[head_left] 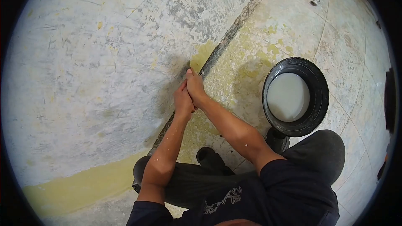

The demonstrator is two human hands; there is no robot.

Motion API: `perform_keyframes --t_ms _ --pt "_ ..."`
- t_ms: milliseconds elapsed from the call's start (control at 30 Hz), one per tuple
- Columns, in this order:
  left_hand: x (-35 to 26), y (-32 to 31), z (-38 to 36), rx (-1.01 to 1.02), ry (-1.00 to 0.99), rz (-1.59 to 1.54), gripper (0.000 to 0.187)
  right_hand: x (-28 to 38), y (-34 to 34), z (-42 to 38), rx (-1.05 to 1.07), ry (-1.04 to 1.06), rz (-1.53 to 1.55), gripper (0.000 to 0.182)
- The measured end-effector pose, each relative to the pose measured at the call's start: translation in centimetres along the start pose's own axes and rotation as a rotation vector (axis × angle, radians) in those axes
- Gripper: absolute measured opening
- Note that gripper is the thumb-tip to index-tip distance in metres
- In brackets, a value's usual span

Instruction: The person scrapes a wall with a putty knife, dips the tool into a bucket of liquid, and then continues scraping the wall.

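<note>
Both hands meet low against the wall point(104, 58), close to the dark seam where it joins the floor. My right hand point(195, 86) is closed, thumb pointing up the wall, around something mostly hidden by the fingers. Just below and touching it, my left hand point(183, 100) is closed too, its fingers pressed against the right hand. A thin dark edge shows near the right thumb, too small to name. Beyond the fingertips lies a yellow-green patch point(203, 54) on the wall.
A black bucket point(322, 96) of milky white liquid point(289, 97) stands on the floor to my right, by my knee. Yellow-green flakes point(272, 49) litter the floor. A small metal object point(315, 2) lies farther off. A yellow band point(83, 186) marks the wall at lower left.
</note>
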State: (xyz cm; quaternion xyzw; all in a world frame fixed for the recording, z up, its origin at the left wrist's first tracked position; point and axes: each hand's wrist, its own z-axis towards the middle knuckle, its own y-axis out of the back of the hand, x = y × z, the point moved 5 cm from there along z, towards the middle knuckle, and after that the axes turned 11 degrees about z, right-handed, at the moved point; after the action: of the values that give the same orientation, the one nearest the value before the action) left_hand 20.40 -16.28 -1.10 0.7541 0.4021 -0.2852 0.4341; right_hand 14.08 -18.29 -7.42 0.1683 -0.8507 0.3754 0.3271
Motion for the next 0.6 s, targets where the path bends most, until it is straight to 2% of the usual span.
perform_keyframes --t_ms 100,233,367,500,600 --pt "2.0 -0.4 0.4 0.033 -0.042 -0.028 0.037 -0.6 0.7 -0.3 0.11 -0.089 0.045 0.054" --pt "1.8 0.0 0.9 0.035 -0.082 -0.124 0.037 -0.5 0.3 -0.8 0.127 -0.092 0.071 0.054" --pt "1.2 0.3 0.9 0.128 -0.068 -0.106 0.036 -0.5 0.1 -0.6 0.082 0.056 0.054 0.054" --pt "0.6 0.2 0.9 0.067 -0.119 -0.1 0.036 0.6 -0.1 -0.3 0.114 0.149 0.041 0.055" --pt "0.3 -0.1 1.1 0.163 -0.064 -0.122 0.037 1.6 -0.1 -0.8 0.144 0.072 0.042 0.056"
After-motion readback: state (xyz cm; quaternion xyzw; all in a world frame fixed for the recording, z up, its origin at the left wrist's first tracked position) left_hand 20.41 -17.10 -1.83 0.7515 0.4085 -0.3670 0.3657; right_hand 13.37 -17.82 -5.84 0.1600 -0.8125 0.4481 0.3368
